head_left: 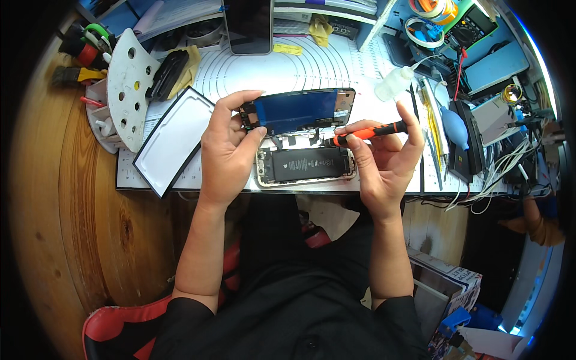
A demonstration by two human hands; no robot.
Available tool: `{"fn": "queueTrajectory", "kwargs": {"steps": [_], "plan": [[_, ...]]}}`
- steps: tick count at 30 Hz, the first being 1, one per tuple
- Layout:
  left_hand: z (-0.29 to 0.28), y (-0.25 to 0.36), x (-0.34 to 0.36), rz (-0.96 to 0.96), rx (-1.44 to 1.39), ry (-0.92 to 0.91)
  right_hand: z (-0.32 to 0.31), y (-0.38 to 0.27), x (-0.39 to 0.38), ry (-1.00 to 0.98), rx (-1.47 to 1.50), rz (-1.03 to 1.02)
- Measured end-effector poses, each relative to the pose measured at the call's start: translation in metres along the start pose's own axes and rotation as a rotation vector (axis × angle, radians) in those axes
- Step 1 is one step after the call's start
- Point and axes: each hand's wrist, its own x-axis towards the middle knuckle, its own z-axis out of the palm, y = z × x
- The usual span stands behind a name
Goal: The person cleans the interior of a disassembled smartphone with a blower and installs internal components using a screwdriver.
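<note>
An opened smartphone body [305, 165] lies on the white mat near the table's front edge, its black battery facing up. Above its far side, my left hand [229, 141] grips the phone's screen panel [297, 111] by the left end, thumb below and fingers above. The panel is tilted up, its blue inner side toward me. In my right hand [387, 159] is a red and black screwdriver [369, 133], pinched between thumb and fingers. Its tip points left, to the phone's upper right interior; whether it touches a screw is too small to tell.
A shallow white tray with black edges [174, 141] lies left of my left hand. Beyond stands an upright smartphone [249, 27]. To the right are a clear dropper bottle [394, 83], tweezers [431, 120], a blue air blower [454, 128] and tangled cables [498, 165]. A perforated tool holder [127, 90] stands left.
</note>
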Motion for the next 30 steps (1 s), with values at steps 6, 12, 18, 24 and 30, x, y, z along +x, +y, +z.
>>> {"fn": "queueTrajectory", "kwargs": {"steps": [6,12,18,24,30], "plan": [[-0.0001,0.0018,-0.0003,-0.014,-0.016,0.003,0.0013,0.0043,-0.0026,-0.007,0.019,-0.007],[-0.0021,0.0041,-0.001,-0.033,-0.031,-0.024,0.0002,0.0029,-0.0044,-0.038,-0.04,0.022],[-0.0022,0.0053,-0.0015,-0.066,-0.041,-0.048,0.0003,0.0039,-0.0055,-0.049,-0.085,-0.003],[0.0003,0.0038,-0.0007,-0.039,-0.041,-0.029,0.0016,0.0067,-0.005,-0.005,-0.051,-0.049],[0.0003,0.0025,0.0003,-0.006,-0.027,-0.011,-0.0023,0.0033,-0.0052,0.036,-0.151,-0.141]]}}
